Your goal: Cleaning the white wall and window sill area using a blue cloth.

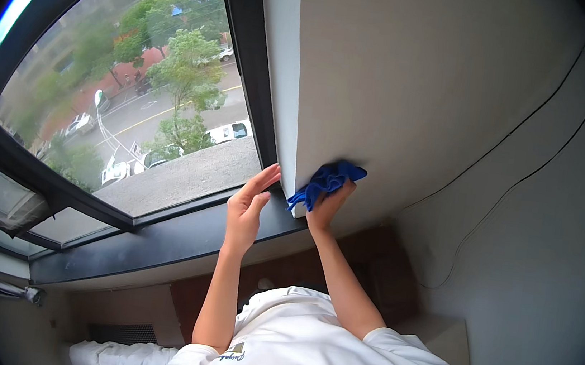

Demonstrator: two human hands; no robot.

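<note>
A crumpled blue cloth (327, 182) is bunched in my right hand (328, 208), up against the pale wall (378, 95) near its corner beside the window. My left hand (249, 204) is raised at the lower right corner of the black window frame (243, 69). Its fingers point up towards the frame and the thumb stands apart; it holds nothing. Whether the left fingertips touch the frame, I cannot tell. The dark windowsill (165, 254) runs below the left hand. The cloth hides part of the wall's edge and some of my right fingers.
Two thin cables (527, 120) run loosely along the wall at right. White bedding (118, 360) lies at the lower left, near a dark vent grille (124, 332). Through the window glass (136, 83), trees, a road and parked cars show far below. A pale box-like surface (442, 340) stands behind me at right.
</note>
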